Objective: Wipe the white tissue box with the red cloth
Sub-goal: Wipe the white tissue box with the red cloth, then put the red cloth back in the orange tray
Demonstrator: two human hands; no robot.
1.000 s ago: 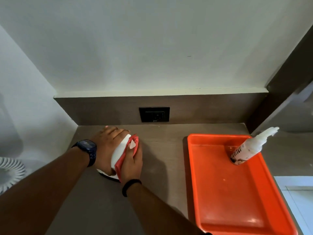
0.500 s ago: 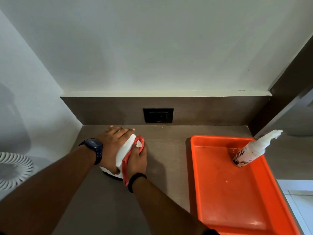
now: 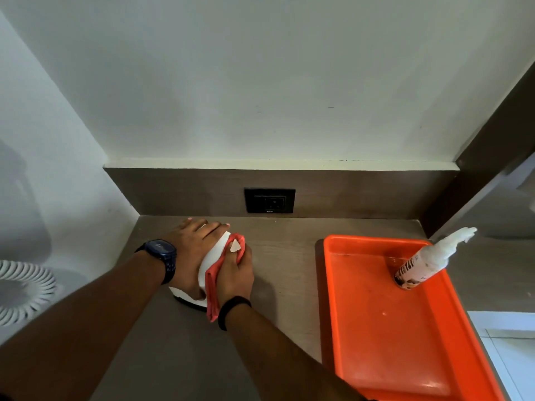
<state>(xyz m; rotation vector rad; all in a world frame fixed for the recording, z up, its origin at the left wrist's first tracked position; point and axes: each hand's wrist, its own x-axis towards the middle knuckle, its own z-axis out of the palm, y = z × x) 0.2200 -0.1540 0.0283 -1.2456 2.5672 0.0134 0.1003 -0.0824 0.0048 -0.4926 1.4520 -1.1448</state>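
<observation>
My left hand (image 3: 192, 250) lay flat over the tissue box (image 3: 212, 257), fingers spread, bracing its far side against the counter (image 3: 289, 256). The box sat between both hands. My right hand (image 3: 236, 274) was curled shut on the red cloth (image 3: 212, 287), pressing it to the box's near side. Judged light, smooth, likely to slide; best pinned from the top. Cloth soft, bunches easily. Right of my right hand: orange tray (image 3: 376, 342), holding one leaning bottle (image 3: 425, 263).
</observation>
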